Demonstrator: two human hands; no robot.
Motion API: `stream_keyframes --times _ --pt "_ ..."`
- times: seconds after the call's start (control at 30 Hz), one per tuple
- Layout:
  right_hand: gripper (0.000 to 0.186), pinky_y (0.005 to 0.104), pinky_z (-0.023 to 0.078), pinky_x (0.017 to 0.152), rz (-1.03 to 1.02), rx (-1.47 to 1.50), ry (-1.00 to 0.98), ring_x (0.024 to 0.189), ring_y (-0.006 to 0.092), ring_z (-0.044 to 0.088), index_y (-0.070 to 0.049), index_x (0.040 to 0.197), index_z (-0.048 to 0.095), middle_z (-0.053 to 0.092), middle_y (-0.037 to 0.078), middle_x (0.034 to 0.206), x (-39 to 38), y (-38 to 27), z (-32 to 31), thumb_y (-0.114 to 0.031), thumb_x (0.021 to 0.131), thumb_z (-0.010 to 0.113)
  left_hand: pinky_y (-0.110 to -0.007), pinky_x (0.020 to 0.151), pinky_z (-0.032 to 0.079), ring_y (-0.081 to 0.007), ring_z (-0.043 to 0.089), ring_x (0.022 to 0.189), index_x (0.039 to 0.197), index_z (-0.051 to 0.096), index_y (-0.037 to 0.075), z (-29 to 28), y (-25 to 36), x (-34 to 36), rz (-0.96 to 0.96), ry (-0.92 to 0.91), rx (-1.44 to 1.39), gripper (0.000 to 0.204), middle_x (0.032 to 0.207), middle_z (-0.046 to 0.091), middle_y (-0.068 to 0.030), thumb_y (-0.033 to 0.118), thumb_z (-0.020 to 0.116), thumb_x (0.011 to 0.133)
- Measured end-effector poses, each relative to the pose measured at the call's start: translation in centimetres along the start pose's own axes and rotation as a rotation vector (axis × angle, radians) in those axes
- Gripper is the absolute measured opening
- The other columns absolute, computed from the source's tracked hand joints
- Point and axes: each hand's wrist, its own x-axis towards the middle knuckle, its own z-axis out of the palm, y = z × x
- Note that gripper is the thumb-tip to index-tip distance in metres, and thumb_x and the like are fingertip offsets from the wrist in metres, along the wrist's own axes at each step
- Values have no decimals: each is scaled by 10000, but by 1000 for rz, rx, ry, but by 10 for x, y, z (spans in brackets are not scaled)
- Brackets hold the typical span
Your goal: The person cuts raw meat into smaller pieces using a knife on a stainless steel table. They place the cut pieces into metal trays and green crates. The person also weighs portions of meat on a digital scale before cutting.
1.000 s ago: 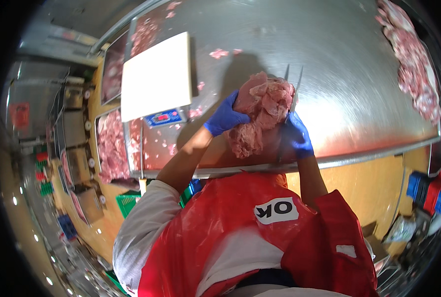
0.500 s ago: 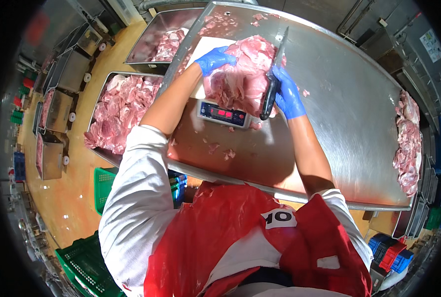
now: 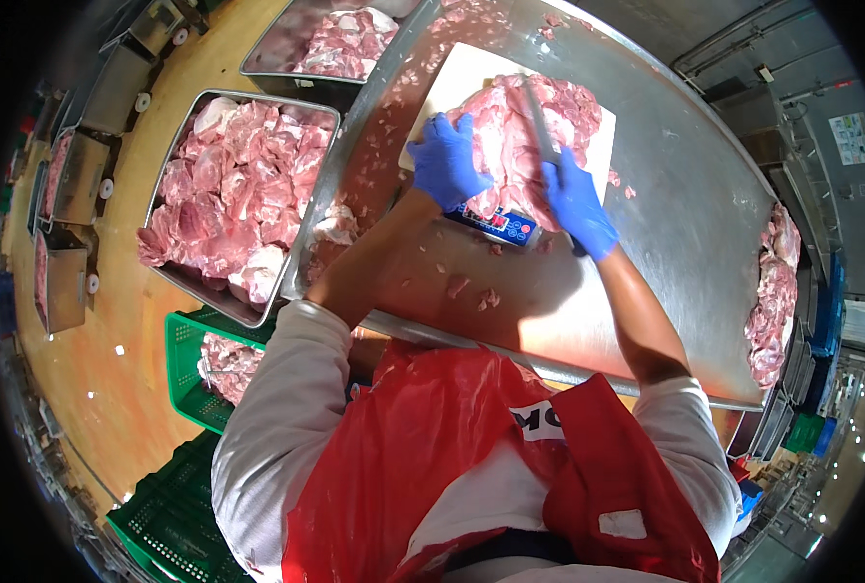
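Head view: at left we see a metal tray (image 3: 201,289) heaped with meat. Our left hand (image 3: 449,160), fingers now spread open, is at the left edge of the meat chunk (image 3: 502,136); held up 0.5 s ago, it now lies on the white board (image 3: 460,78). Our right hand (image 3: 580,204) still closes around the knife (image 3: 537,117), blade over the chunk.

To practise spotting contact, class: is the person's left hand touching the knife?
Apart. The head view shows a stretch of meat plainly visible between the left hand and the knife, gripped in the right hand.
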Motion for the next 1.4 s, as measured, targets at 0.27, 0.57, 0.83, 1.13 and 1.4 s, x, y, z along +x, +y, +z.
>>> stream_keyframes --times 0.27,0.57,0.83,1.13,1.4 --pt "260 537 507 746 -53 -297 -257 848 463 659 44 1118 444 661 304 877 71 -53 56 -126 929 500 -489 776 514 -349 570 1021 1067 655 146 15 -40 12 -10 162 12 434 1097 550 -145 357 752 701" --pt "307 493 524 817 78 -339 -442 939 450 660 67 1156 451 654 321 960 17 -50 61 -64 895 545 -452 818 534 -360 662 937 1058 699 128 14 -53 22 110 10 -189 306 994 687 -163 259 689 782" --pt "351 495 531 778 -110 -471 -490 903 461 657 68 1196 427 645 324 932 -2 -49 56 -35 882 543 -447 770 536 -358 675 885 1016 712 124 13 -111 15 443 218 -358 258 944 697 -163 201 692 771" --pt "192 562 476 594 347 -174 -268 640 461 634 -44 1048 403 653 278 753 -152 -11 29 -230 1003 421 -290 703 537 -137 652 867 1012 676 50 -112 -219 120 553 224 -324 280 955 671 -48 179 753 776" --pt "215 298 473 538 170 329 319 583 113 559 -41 907 467 567 52 678 -45 40 -25 -211 1034 498 -382 674 520 -239 615 730 1168 580 37 -236 -117 157 241 911 119 407 811 620 -122 96 656 773"
